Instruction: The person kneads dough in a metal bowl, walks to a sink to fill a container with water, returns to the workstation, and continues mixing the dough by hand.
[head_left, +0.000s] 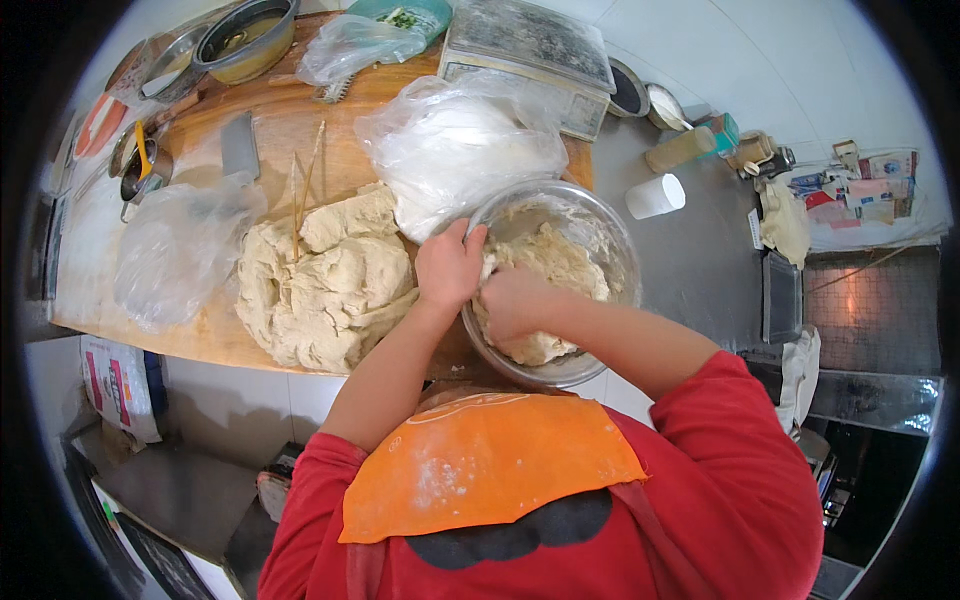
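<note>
A large metal bowl (628, 247) holds sticky, floury dough (551, 259) and stands at the table's front edge. My left hand (450, 264) grips the bowl's left rim, with the thumb near the inner wall. Inside the bowl, my right hand (517, 304) presses into the dough; its fingers are partly hidden and slightly blurred. A big heap of pale dough (330, 292) lies on the wooden tabletop to the left, with chopsticks (305, 187) standing up in it. Behind the bowl is a clear plastic bag (465, 142) with white flour inside.
At the back stand a dusty scale (529, 49) and a grey basin (247, 45) of liquid. A dough scraper (240, 145) and an empty-looking plastic bag (180, 251) lie left. On the grey counter to the right are a white cup (655, 196) and a lidded container (681, 148).
</note>
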